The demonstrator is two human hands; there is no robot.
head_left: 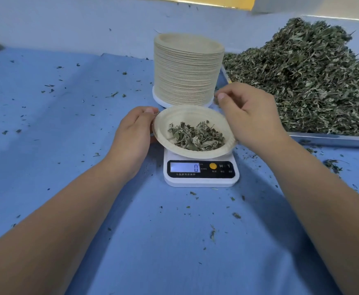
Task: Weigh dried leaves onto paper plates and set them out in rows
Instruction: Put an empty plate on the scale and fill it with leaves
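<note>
Plate [174, 120] w/ leaves [195, 136] – weighed, L hand [131, 133] grips rim, tilted above scale [200, 182]; R hand [251, 116] fingers curled, hold unclear – setting out left.

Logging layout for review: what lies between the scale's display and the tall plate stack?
Head view: a paper plate holding dried leaves, gripped at its rim by the left hand.

Bright, even light falls from above. Soft shadows spread on the blue cloth [163, 241] under both forearms [67, 220], darkest just nearer than the left hand [131, 135] and right hand [251, 116]. The right hand's fingertips [221, 96] smear slightly. Beyond the hands the far edge goes soft, and the forearms swell toward the lower corners.
</note>
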